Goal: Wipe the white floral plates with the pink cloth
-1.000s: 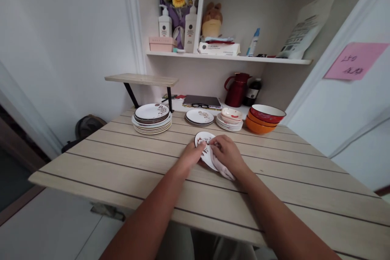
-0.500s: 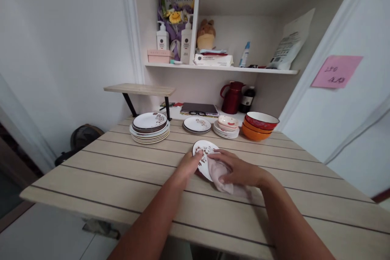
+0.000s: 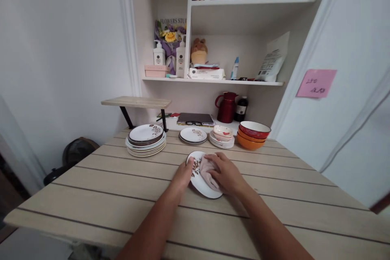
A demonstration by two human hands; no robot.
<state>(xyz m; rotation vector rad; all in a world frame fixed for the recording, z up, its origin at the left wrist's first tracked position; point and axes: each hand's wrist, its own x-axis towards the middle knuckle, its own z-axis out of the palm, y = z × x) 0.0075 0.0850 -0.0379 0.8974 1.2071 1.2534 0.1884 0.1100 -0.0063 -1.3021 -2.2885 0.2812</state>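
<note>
A white plate [image 3: 202, 187] with brown flowers and a dark rim is tilted over the table in front of me. My left hand [image 3: 183, 172] grips its left edge, thumb on the upper face and the other fingers hidden beneath. Bunched in my right hand [image 3: 227, 172] is a pale pink cloth [image 3: 209, 170], pressed against the right part of the plate. Just beyond lies a short stack of similar flowered plates [image 3: 193, 134].
A taller plate stack [image 3: 146, 140] stands at the left by a small raised shelf [image 3: 136, 102]. Small saucers with heart-patterned dishes [image 3: 222, 133] and stacked bowls [image 3: 252, 136] are at the back right. Behind them are a red jug [image 3: 226, 107], a dark bottle [image 3: 241, 109] and a laptop [image 3: 196, 118].
My right hand has moved the cloth up and inward over the plate, gathering its trailing end. More of the plate's lower part now shows. The view has tipped upward.
</note>
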